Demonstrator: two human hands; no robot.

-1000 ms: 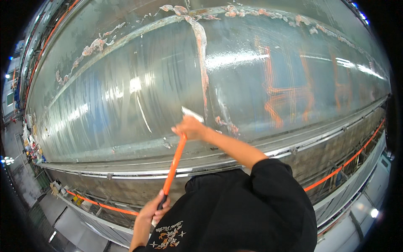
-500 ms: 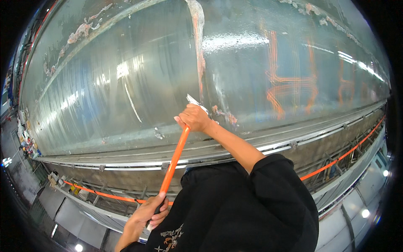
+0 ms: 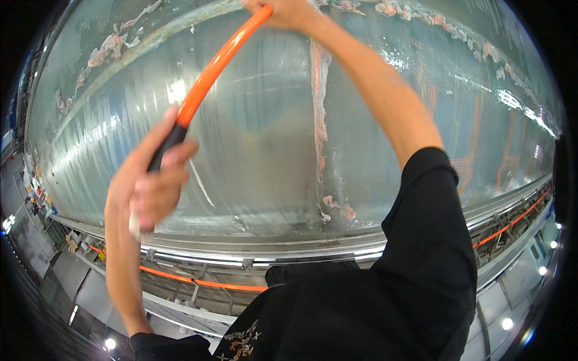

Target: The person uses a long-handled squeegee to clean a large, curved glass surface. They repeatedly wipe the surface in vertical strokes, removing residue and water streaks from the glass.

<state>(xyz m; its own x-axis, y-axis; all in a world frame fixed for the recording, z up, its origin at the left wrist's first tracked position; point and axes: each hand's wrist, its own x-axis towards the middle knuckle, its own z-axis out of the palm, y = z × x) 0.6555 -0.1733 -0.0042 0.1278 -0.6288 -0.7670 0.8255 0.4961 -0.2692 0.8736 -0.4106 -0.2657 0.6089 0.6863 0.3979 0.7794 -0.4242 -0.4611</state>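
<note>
"Grey-green, glossy sheet surface [image 3: 259,150] first, as it is the largest item. What marks it?"

"Pale streaks and light reflections, with faint orange lines to the right. Next in size: the black top [image 3: 361,301] on the person, at lower centre."

"Then?"

"One metal rail [image 3: 313,249] along the near edge of the surface; just below it runs an orange band [image 3: 223,285]."

"Position of the orange tool [image 3: 220,63]?"

"Aslant over the left-centre of the surface, from lower left up to the top edge. Its far end is outside the view, so contact there cannot be told."

"Next?"

"Vertical residue strip [image 3: 319,108], pinkish white, on the sheet to the right of the tool."

"State of each grip?"

"Left hand [image 3: 153,183]: clamped on the tool's black handle section [image 3: 168,145], slightly blurred. Right hand [image 3: 292,13]: closed round the upper orange shaft, partly cut by the top edge."

"Smallest items?"

"Pinkish lumps [image 3: 347,212] near the strip's foot, then the tool's white butt [image 3: 133,227], just below the left fingers."
</note>
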